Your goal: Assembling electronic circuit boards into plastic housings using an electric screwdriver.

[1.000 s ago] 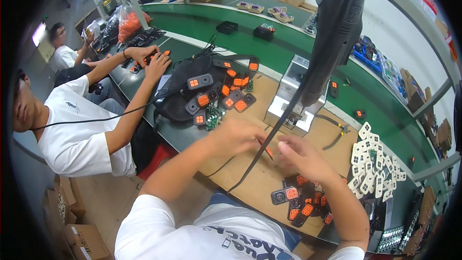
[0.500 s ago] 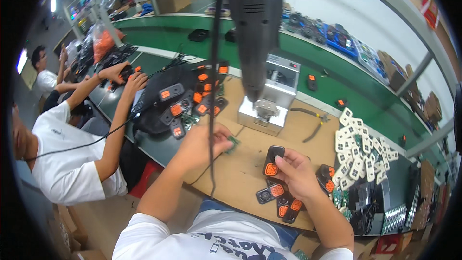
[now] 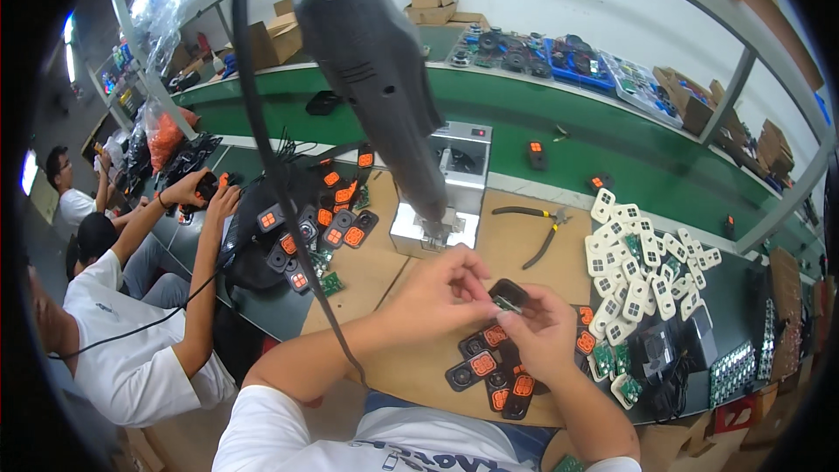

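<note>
My right hand [image 3: 544, 332] holds a small black plastic casing [image 3: 507, 290], its orange-button side out of sight. Fingers of my left hand [image 3: 454, 293] pinch a small circuit board [image 3: 508, 304] at the casing's near edge; only a thin pale green strip of it shows. Below my hands lies a group of black casings with orange buttons [image 3: 482, 364]. Beyond them stands a silver screw feeder [image 3: 459, 166]. In front of it hangs a black electric screwdriver [image 3: 376, 79], its tip at the feeder's front.
Pliers with yellow-black handles [image 3: 544, 225] lie right of the feeder, near a heap of cream button panels [image 3: 634, 271]. More orange-button casings [image 3: 350, 227] and a loose green board [image 3: 330, 283] are at left. A co-worker [image 3: 131, 323] handles parts there. A black cable [image 3: 288, 201] hangs across the view.
My left hand has brought the green circuit board rightward to the casing in my right hand. The casing has been turned so its orange buttons no longer show. The view has shifted.
</note>
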Motion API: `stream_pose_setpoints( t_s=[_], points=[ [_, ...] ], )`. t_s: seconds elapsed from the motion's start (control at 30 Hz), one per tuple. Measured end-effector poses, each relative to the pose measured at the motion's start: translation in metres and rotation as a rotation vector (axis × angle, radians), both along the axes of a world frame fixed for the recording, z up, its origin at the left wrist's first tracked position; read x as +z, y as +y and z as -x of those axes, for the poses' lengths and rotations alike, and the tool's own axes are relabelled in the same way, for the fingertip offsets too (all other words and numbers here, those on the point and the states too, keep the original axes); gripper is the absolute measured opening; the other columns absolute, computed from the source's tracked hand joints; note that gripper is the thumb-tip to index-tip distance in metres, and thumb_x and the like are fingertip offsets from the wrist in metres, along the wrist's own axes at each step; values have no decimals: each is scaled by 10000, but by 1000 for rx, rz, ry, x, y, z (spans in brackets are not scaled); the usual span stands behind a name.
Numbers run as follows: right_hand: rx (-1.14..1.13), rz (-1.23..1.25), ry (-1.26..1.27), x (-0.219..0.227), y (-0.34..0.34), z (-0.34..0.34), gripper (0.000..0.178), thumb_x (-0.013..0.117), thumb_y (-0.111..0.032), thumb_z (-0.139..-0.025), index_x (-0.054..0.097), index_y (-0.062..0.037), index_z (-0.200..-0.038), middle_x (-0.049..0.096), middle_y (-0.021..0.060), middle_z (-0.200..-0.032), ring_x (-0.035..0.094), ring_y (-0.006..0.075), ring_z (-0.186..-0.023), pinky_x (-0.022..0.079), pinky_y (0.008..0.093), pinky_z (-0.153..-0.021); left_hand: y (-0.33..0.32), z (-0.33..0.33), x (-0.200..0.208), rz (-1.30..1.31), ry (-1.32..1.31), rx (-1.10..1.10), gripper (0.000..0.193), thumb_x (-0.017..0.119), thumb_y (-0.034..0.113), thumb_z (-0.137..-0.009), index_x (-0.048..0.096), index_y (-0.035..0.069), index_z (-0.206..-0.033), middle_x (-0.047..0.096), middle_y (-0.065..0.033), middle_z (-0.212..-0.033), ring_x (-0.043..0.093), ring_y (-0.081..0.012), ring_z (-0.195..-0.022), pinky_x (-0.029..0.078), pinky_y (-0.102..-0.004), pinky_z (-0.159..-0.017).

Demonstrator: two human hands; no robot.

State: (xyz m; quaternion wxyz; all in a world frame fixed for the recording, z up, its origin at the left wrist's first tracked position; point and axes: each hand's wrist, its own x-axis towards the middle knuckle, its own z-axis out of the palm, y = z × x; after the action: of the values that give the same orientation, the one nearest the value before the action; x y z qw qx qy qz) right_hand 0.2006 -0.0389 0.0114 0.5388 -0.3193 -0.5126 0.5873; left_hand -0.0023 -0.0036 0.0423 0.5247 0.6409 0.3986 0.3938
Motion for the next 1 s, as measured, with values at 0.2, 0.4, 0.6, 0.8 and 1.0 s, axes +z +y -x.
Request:
stream_pose_setpoints(
  t_s=[0.2,0.4,0.6,0.8,1.0],
  points=[
    [-103,-55,98,3,2,1,279,668,25,-898,543,45,-1147,632,133,-1109,631,180,-1031,517,318,-916,13,-10,-15,-201,-70,-113,408,823,125,-792,651,27,-1149,649,-58,-1022,606,-158,-940,480,-297,-871],
    [-28,87,86,-10,6,-2,234,679,41,-876,549,38,-1070,650,130,-1050,647,164,-968,523,307,-876,1,-6,-29,-178,-177,-72,335,810,98,-798,685,-12,-1088,674,-89,-1052,642,-176,-958,521,-305,-821],
    [31,185,276,-15,9,1,313,738,-15,-855,556,44,-1103,666,129,-1002,666,169,-914,558,304,-835,-2,-2,-19,-226,-59,-26,278,800,110,-809,718,9,-1055,689,-91,-936,667,-183,-847,536,-310,-750],
    [-75,28,-47,1,1,4,275,756,-11,-839,627,65,-1070,641,93,-976,662,166,-898,564,290,-789,3,12,-21,-274,3,-67,233,811,132,-802,735,24,-994,690,-73,-863,667,-167,-800,519,-299,-714],
    [-104,7,4,-20,-1,-2,234,746,-23,-855,643,68,-1044,637,78,-956,646,121,-831,545,251,-671,-5,5,-28,-192,-73,-53,182,815,128,-809,723,21,-926,691,-57,-857,661,-134,-776,511,-280,-692]
  ],
)
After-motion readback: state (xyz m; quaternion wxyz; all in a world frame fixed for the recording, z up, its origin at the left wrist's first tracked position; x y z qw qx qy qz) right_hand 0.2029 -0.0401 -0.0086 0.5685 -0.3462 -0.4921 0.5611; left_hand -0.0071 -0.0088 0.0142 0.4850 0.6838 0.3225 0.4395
